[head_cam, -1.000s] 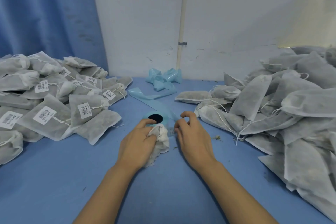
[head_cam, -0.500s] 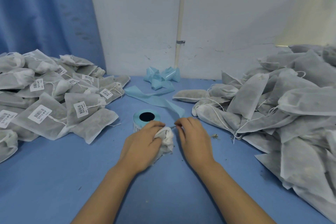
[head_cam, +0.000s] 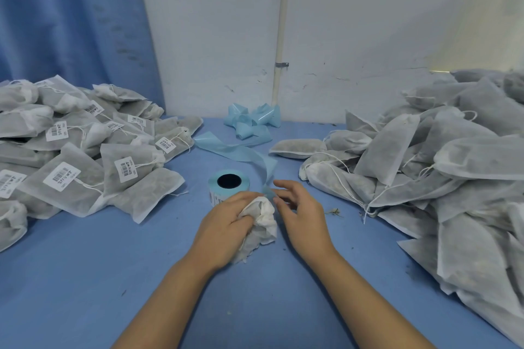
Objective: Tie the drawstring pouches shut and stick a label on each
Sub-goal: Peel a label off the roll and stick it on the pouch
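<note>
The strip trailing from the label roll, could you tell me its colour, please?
The strip is light blue; head view.

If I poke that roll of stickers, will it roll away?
Probably not. The roll stands on its flat end, hole up, so it would likely slide on the table. It is paper with a hollow core, so probably light. Its floppy blue strip would likely drag behind.
</note>
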A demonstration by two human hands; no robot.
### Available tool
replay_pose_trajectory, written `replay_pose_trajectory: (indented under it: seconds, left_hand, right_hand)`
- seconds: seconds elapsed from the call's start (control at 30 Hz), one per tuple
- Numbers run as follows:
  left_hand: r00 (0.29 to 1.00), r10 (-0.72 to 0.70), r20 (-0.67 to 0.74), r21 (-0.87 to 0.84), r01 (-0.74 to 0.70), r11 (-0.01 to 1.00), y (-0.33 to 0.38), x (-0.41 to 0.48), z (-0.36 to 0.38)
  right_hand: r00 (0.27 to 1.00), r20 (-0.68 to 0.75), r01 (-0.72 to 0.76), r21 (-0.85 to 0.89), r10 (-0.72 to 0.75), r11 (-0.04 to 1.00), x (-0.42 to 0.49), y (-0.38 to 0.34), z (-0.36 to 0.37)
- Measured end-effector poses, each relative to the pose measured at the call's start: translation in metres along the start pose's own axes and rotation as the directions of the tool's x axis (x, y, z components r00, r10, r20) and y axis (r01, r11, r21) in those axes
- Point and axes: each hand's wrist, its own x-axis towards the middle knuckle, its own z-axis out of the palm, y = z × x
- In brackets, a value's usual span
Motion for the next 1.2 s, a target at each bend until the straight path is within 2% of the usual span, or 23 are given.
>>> replay_pose_trajectory:
  seconds: [0.13,0.37,0.57,0.67,0.73,0.8,0.9,1.0,1.1,1.2]
  left_hand:
    - [0.998,-0.027,-0.053,-0.013,0.026,1.0,-0.002,0.001,0.002]
    - [0.982,-0.063,-0.176,-0.208,0.025,0.978,0.007,0.004,0.014]
    - [0.978,-0.12,-0.172,-0.462,0.028,0.886,0.005,0.008,0.011]
    - [0.968,-0.184,-0.168,-0.637,0.036,0.77,0.002,0.008,0.011]
    - [0.963,-0.222,-0.155,-0.713,0.047,0.7,0.001,0.009,0.012]
    - [0.957,-0.25,-0.148,-0.765,0.05,0.642,-0.001,0.009,0.011]
    - [0.957,-0.26,-0.128,-0.802,0.054,0.594,-0.001,0.009,0.011]
    - [0.964,-0.245,-0.098,-0.824,0.06,0.563,0.001,0.008,0.011]
    - [0.963,-0.257,-0.083,-0.837,0.073,0.542,0.003,0.008,0.011]
    - [0.958,-0.274,-0.088,-0.837,0.078,0.541,0.004,0.007,0.011]
  right_hand:
    - [0.991,-0.12,-0.047,0.039,0.051,0.998,0.002,0.001,-0.003]
    - [0.924,-0.364,-0.089,0.088,0.115,0.992,0.006,0.005,-0.011]
    - [0.911,-0.333,-0.156,0.271,0.244,0.95,0.005,0.001,-0.011]
    - [0.886,-0.328,-0.131,0.498,0.327,0.857,0.002,-0.005,-0.008]
    - [0.892,-0.317,-0.09,0.572,0.321,0.815,0.0,-0.01,-0.004]
    - [0.93,-0.254,-0.067,0.589,0.264,0.805,-0.005,-0.014,-0.001]
    - [0.993,-0.087,-0.025,0.523,0.082,0.852,-0.012,-0.016,0.004]
    - [0.998,0.047,0.025,0.382,-0.046,0.924,-0.017,-0.016,0.009]
    - [0.991,0.06,0.106,0.202,-0.12,0.974,-0.019,-0.014,0.012]
    - [0.99,0.072,0.118,0.042,-0.121,0.992,-0.019,-0.012,0.012]
